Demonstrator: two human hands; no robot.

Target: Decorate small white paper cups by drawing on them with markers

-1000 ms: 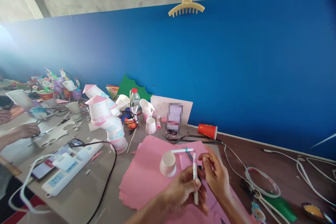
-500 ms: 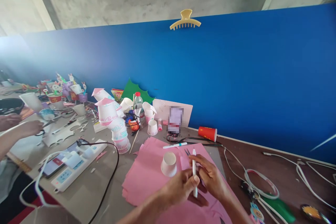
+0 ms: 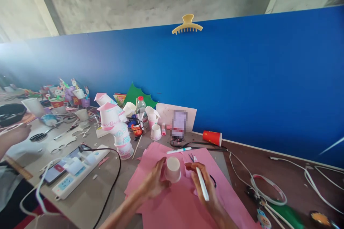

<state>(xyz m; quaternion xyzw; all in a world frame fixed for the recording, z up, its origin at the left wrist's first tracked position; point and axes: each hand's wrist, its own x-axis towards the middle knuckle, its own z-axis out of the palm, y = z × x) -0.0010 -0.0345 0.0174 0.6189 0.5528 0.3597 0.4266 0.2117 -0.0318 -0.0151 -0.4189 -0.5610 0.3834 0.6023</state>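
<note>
My right hand (image 3: 204,182) grips a white marker pen (image 3: 203,188), its rear end slanting back toward me. Beneath that hand lie scissors (image 3: 191,157), their blades showing past the fingers and a dark handle loop to the right. My left hand (image 3: 156,181) is spread at the left side of a white paper cup (image 3: 173,169), thumb and fingers apart; whether it touches the cup I cannot tell. The cup stands bottom up on a stack of pink paper (image 3: 161,207). Another white marker (image 3: 178,150) with a teal band lies at the paper's far edge.
Stacked paper cups (image 3: 122,134) with pink tops stand left of the paper. A power strip (image 3: 80,173) and black cable lie nearer. A red cup (image 3: 212,138) rests against the blue partition (image 3: 242,78). White cords (image 3: 268,186) lie right. Another person's hand (image 3: 17,134) is far left.
My left hand has left the marker and moved left to the cup. My right hand keeps the marker, now tilted back. At far left, the other person's hand has moved away from the dark scissors.
</note>
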